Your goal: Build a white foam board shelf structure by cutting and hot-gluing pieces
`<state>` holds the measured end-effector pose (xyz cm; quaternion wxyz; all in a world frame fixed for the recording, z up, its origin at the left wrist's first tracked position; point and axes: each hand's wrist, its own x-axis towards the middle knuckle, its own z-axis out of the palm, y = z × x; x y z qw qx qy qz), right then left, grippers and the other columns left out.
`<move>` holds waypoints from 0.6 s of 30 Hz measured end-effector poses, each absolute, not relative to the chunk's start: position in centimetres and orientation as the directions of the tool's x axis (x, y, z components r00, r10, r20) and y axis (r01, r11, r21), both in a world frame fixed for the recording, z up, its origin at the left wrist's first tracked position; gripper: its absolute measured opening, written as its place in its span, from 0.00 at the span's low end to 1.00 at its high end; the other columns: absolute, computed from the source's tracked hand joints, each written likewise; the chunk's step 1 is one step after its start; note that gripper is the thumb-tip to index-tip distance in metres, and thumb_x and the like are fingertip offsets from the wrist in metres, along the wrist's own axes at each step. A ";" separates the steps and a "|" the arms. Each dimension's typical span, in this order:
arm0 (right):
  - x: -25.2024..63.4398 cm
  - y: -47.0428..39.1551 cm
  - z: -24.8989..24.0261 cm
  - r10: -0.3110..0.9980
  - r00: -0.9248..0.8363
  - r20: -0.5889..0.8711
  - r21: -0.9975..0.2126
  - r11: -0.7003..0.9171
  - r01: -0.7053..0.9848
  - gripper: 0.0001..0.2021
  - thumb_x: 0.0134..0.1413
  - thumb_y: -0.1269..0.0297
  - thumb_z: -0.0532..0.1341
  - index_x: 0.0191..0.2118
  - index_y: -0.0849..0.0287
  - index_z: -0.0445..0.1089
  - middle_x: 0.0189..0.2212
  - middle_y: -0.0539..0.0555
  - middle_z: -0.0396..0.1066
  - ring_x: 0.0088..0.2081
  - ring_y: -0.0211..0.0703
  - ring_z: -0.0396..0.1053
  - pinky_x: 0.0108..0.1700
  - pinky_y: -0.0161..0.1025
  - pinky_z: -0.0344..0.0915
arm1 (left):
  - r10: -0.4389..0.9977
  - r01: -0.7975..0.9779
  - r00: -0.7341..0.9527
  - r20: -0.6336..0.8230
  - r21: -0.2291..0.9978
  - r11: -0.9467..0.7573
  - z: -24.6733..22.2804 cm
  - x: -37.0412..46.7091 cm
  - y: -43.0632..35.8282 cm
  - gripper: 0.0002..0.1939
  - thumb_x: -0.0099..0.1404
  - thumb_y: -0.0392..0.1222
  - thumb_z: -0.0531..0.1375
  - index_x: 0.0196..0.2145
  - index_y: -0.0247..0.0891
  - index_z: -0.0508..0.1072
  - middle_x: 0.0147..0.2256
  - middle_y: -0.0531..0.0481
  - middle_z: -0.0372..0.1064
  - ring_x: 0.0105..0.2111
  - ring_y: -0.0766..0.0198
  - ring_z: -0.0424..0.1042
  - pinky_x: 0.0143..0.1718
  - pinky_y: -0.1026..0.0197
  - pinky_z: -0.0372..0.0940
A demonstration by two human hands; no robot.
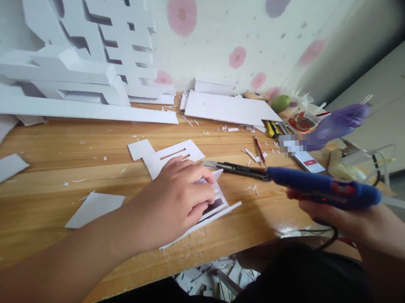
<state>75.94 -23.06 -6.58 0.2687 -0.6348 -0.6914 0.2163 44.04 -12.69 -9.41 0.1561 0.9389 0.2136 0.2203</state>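
My left hand [177,194] has its fingers curled over a white foam board piece [223,207] with cut-outs, partly hidden under the hand. A slotted white board [171,155] lies just beyond the knuckles. In my right hand [344,220] is a blue glue gun [323,187] with a small red light and a dark cord, pointing left. A black snap-off knife [243,169] extends in line with the gun's front, its blade close to my left fingers. Whether the knife lies on the table or touches the gun, I cannot tell.
A white board structure [92,85] stands at the back left. White sheets [225,106] lie by the wall. To the right are a red pencil [259,149], a yellow cutter [273,129], a phone [307,158] and a purple bag [338,122]. Scraps [227,278] fill the space below the table edge.
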 end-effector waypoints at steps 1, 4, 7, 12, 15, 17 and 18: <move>75.0 -23.1 -6.4 0.993 -0.099 0.065 -0.665 0.117 0.737 0.08 0.56 0.59 0.63 0.42 0.51 0.72 0.36 0.52 0.78 0.35 0.49 0.77 0.31 0.37 0.75 | 0.482 0.339 0.808 0.340 0.400 -0.851 -9.4 44.1 -12.7 0.09 0.66 0.33 0.56 0.33 0.42 0.76 0.44 0.49 0.71 0.46 0.57 0.68 0.54 0.48 0.55; 72.8 -22.6 -5.8 0.983 -0.184 -0.014 -0.674 0.126 0.727 0.07 0.55 0.60 0.64 0.39 0.53 0.73 0.35 0.51 0.78 0.33 0.47 0.77 0.28 0.34 0.74 | 0.505 0.350 0.795 0.335 0.426 -0.834 -9.3 44.1 -12.6 0.08 0.65 0.34 0.57 0.33 0.41 0.75 0.43 0.49 0.71 0.44 0.58 0.68 0.53 0.49 0.56; 71.8 -21.9 -5.5 0.978 -0.206 -0.044 -0.657 0.127 0.743 0.07 0.55 0.60 0.63 0.38 0.55 0.73 0.33 0.52 0.77 0.30 0.45 0.76 0.26 0.34 0.72 | 0.514 0.354 0.787 0.341 0.434 -0.829 -9.3 44.2 -12.6 0.07 0.65 0.33 0.57 0.31 0.40 0.74 0.43 0.49 0.71 0.43 0.59 0.68 0.52 0.50 0.58; 71.4 -21.3 -5.7 0.966 -0.231 -0.112 -0.677 0.096 0.730 0.10 0.56 0.57 0.63 0.39 0.57 0.73 0.31 0.53 0.77 0.29 0.44 0.75 0.28 0.36 0.73 | 0.524 0.365 0.780 0.343 0.432 -0.825 -9.4 44.2 -12.7 0.07 0.65 0.33 0.57 0.31 0.39 0.74 0.42 0.48 0.71 0.43 0.59 0.68 0.49 0.52 0.60; 71.6 -21.2 -5.9 0.966 -0.222 -0.131 -0.675 0.077 0.734 0.10 0.55 0.56 0.63 0.36 0.58 0.72 0.31 0.53 0.77 0.29 0.45 0.74 0.28 0.36 0.73 | 0.522 0.357 0.777 0.352 0.437 -0.826 -9.5 44.3 -12.7 0.08 0.66 0.34 0.56 0.31 0.38 0.74 0.41 0.48 0.71 0.42 0.60 0.68 0.49 0.53 0.60; 71.6 -21.2 -5.9 0.969 -0.204 -0.143 -0.670 0.057 0.740 0.11 0.54 0.55 0.63 0.36 0.57 0.72 0.31 0.53 0.77 0.28 0.45 0.74 0.28 0.37 0.73 | 0.518 0.351 0.779 0.354 0.439 -0.827 -9.5 44.3 -12.7 0.09 0.66 0.33 0.55 0.31 0.38 0.74 0.41 0.48 0.71 0.42 0.60 0.68 0.49 0.53 0.60; 71.6 -21.2 -5.9 0.969 -0.200 -0.142 -0.665 0.056 0.745 0.11 0.54 0.55 0.64 0.36 0.57 0.72 0.31 0.53 0.77 0.28 0.45 0.74 0.28 0.37 0.73 | 0.517 0.347 0.779 0.355 0.442 -0.827 -9.5 44.3 -12.7 0.09 0.66 0.33 0.55 0.31 0.38 0.73 0.41 0.48 0.71 0.42 0.60 0.68 0.49 0.53 0.60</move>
